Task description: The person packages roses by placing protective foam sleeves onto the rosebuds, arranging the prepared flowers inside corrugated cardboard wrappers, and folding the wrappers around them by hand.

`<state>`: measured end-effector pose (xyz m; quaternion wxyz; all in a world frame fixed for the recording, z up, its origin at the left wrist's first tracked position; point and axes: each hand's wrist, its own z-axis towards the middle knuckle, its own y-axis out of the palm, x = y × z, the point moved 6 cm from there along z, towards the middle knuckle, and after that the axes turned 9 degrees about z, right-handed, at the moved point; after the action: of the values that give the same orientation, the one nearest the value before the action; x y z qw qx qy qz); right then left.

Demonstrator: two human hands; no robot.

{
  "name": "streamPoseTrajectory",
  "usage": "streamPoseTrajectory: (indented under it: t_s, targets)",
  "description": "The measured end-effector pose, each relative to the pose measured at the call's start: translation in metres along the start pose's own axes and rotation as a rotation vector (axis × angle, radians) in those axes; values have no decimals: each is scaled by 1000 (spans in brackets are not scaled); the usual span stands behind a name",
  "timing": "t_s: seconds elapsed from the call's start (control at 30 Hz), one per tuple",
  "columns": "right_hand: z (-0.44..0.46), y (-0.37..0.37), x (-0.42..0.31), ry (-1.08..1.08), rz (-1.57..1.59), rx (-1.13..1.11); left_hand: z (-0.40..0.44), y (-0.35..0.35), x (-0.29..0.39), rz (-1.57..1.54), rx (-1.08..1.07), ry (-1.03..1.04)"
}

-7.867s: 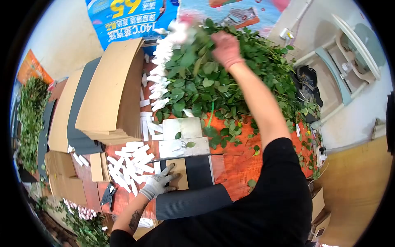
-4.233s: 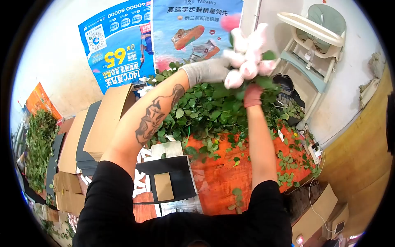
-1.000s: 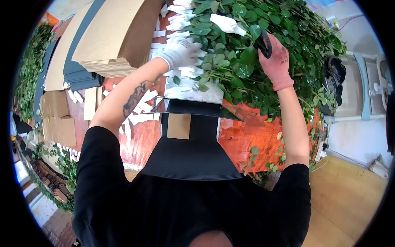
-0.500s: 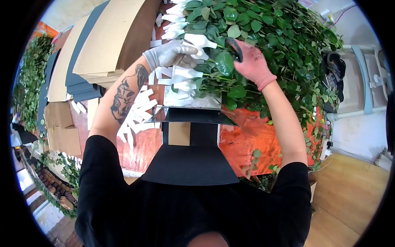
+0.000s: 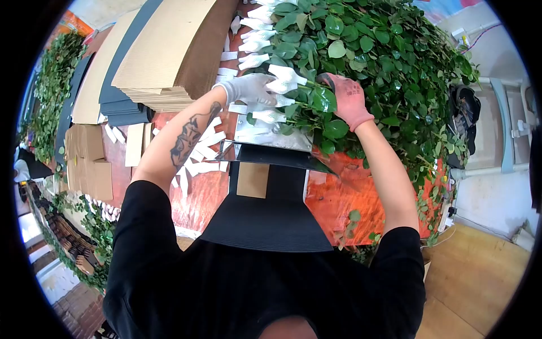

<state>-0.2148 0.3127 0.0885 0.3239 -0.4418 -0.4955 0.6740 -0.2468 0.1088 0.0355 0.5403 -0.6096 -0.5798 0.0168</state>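
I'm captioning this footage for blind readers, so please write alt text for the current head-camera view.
A person's whitish-gloved left hand is at white-sleeved flower heads, the pink-gloved right hand at leafy green stems. Nearer the body are a black sheet and, just beyond it, a small brown cardboard piece; a large cardboard stack stands on the left.

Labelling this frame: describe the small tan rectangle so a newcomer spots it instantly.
Start at the orange-red table, then the black ribbed sheet by the person's shirt. Toward its far end lies the small tan rectangle; unlike the tan sheets stacked at left, it sits alone against black.
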Motion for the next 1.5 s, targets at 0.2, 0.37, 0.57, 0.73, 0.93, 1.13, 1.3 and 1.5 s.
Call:
streamPoseTrajectory:
  t_s: [0.2,0.37,0.57,0.73,0.93,1.13,1.3,1.5]
  targets:
    - [-7,7,13,-122,132,11,6,38,-19,-1328,-560,30]
    - [-9,-14,-4,46,151,-109,1,0,26,-1577,-152,172]
    - [-9,-68,-4,-43,-24,339,-2,-45,68,-1332,-90,461]
    - [-16,-85,2,6,-19,224,6,-59,28,-263,527,189]
    - [-22,-91,-7,-38,-75,224,-15,-38,53,245,375,119]
    - [-31,-76,0,-200,90,100,-2,-38,65,370,340,185]
    - [-41,-121,12,-239,240,367,14,-23,24,201,152,158]
    - [-46,-170,43,103,467,484,28,4,-16,101,51,87]
